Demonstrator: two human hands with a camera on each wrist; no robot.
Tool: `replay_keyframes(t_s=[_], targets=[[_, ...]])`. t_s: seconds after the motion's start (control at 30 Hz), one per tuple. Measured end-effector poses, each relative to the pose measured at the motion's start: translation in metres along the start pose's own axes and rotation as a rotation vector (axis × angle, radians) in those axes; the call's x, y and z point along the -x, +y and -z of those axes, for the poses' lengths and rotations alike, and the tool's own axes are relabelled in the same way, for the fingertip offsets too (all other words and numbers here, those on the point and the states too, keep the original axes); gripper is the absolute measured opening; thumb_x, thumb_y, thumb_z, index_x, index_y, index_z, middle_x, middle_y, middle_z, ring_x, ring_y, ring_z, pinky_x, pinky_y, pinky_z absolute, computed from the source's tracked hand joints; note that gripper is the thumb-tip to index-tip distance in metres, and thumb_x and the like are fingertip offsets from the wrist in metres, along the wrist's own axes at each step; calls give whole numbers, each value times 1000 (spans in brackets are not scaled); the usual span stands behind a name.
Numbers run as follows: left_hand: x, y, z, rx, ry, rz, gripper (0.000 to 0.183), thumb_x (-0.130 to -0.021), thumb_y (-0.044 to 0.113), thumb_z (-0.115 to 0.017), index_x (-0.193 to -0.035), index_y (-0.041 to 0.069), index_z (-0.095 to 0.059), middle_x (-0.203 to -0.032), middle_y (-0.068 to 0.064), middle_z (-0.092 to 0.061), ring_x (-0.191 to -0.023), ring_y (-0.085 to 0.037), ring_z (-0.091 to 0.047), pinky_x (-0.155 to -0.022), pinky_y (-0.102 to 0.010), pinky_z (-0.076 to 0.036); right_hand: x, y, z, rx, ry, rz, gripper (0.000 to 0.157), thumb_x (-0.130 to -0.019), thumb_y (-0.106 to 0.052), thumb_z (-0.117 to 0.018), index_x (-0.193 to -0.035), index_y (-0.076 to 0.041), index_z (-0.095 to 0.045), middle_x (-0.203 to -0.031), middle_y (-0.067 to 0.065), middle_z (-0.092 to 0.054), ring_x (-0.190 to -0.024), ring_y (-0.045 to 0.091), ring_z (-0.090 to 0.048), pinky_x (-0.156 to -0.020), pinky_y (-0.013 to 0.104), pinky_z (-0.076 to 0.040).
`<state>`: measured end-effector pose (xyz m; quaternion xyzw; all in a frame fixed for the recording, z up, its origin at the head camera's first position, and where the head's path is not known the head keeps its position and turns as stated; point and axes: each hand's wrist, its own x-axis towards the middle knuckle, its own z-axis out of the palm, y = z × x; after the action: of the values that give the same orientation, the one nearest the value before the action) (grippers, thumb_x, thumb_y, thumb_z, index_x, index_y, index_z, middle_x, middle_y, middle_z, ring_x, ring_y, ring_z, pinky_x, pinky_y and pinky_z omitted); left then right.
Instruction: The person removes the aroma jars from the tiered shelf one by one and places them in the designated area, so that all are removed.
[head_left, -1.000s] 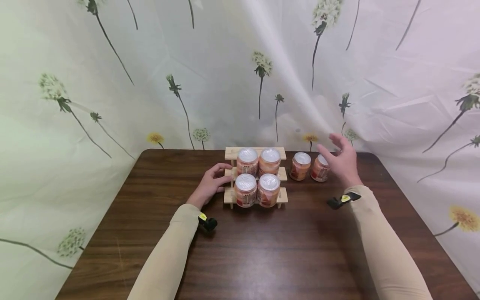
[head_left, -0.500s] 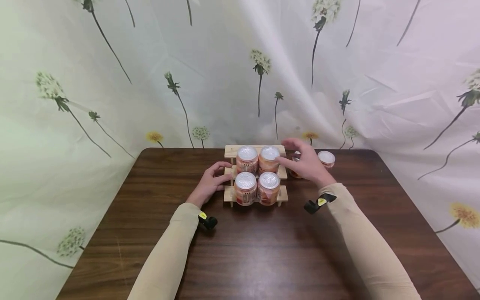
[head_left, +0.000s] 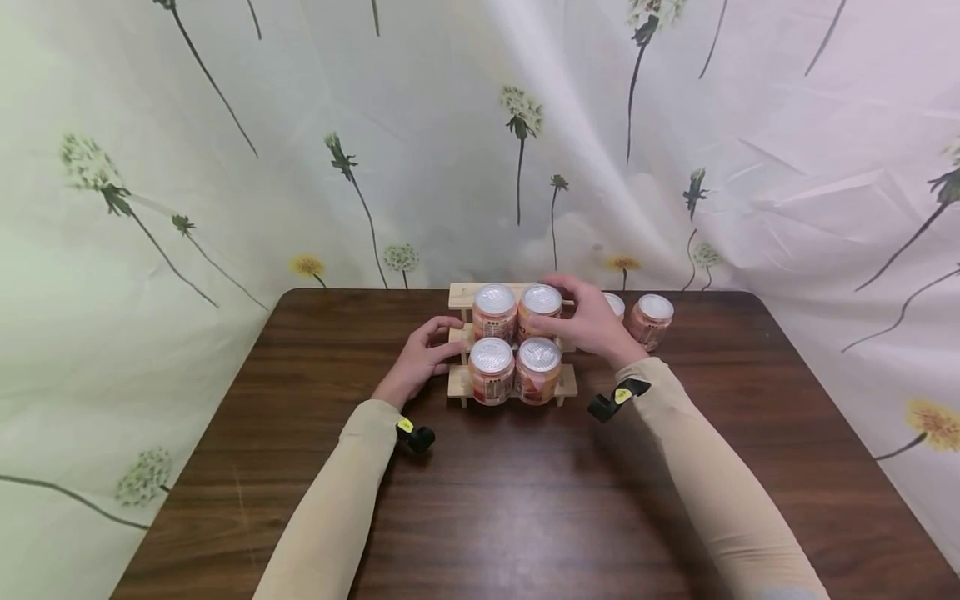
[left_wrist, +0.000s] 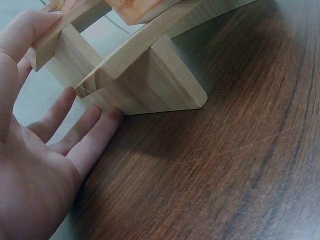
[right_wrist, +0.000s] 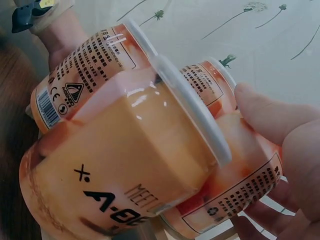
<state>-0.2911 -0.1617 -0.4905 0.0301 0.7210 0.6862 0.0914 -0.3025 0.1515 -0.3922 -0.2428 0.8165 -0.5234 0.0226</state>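
A small tiered wooden rack holds several orange-labelled jars with pale lids, two in a front row and two behind. My right hand grips the back right jar, thumb on its near side and fingers round the far side. In the right wrist view the thumb lies by the rim of that jar, partly hidden by the front right jar. My left hand rests at the rack's left end. In the left wrist view its relaxed fingertips touch the wooden side panel.
To the right of the rack, two more jars stand on the dark wooden table: one jar in full view, the other jar mostly behind my right hand. A dandelion-printed curtain hangs behind the table's back edge.
My right hand has moved left, from above the loose jars to the back right jar on the rack, and closed round it. The left hand stays at the rack's left end.
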Motion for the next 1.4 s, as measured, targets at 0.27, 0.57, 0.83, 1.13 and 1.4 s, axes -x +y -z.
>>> replay_keyframes(t_s=[0.27,0.57,0.83,1.13,1.4], targets=[[-1,-2,1,6,-14,-19,37,-100,21,-75,-133,17,-60,-152,-16,-46,-119,-28,-61,-83,-37,-60,-1,2,-6,-60,22,-3,54,-88,-23,-87,-136,-14,-63,-123,10,-69,-110,25,-67,-94,40,-56],[1,3,-1,-4,-14,-14,34,-101,22,-74,-131,18,-60,-154,-14,-45,-123,-29,-59,-85,-37,-60,2,1,-6,-84,79,-42,56,-85,-26,-90,-133,-14,-64,-121,10,-68,-108,26,-66,-92,39,-55],[4,3,-1,1,-9,-13,35,-101,21,-73,-132,17,-59,-151,-16,-47,-120,-27,-60,-82,-34,-60,4,0,-8,-94,112,-53,56,-83,-26,-92,-129,-11,-64,-119,10,-66,-102,27,-65,-87,37,-54],[3,4,0,10,-6,-5,35,-100,22,-75,-131,18,-60,-152,-15,-45,-121,-28,-60,-84,-36,-60,7,-3,-2,-90,128,-85,60,-81,-24,-94,-129,-10,-62,-120,11,-65,-106,27,-62,-91,40,-52],[0,-1,1,12,-18,-5,38,-99,24,-76,-132,17,-59,-152,-16,-47,-122,-29,-61,-87,-40,-60,9,-3,7,-61,174,-59,59,-77,-27,-96,-124,-9,-64,-115,10,-66,-102,27,-62,-88,37,-51]])
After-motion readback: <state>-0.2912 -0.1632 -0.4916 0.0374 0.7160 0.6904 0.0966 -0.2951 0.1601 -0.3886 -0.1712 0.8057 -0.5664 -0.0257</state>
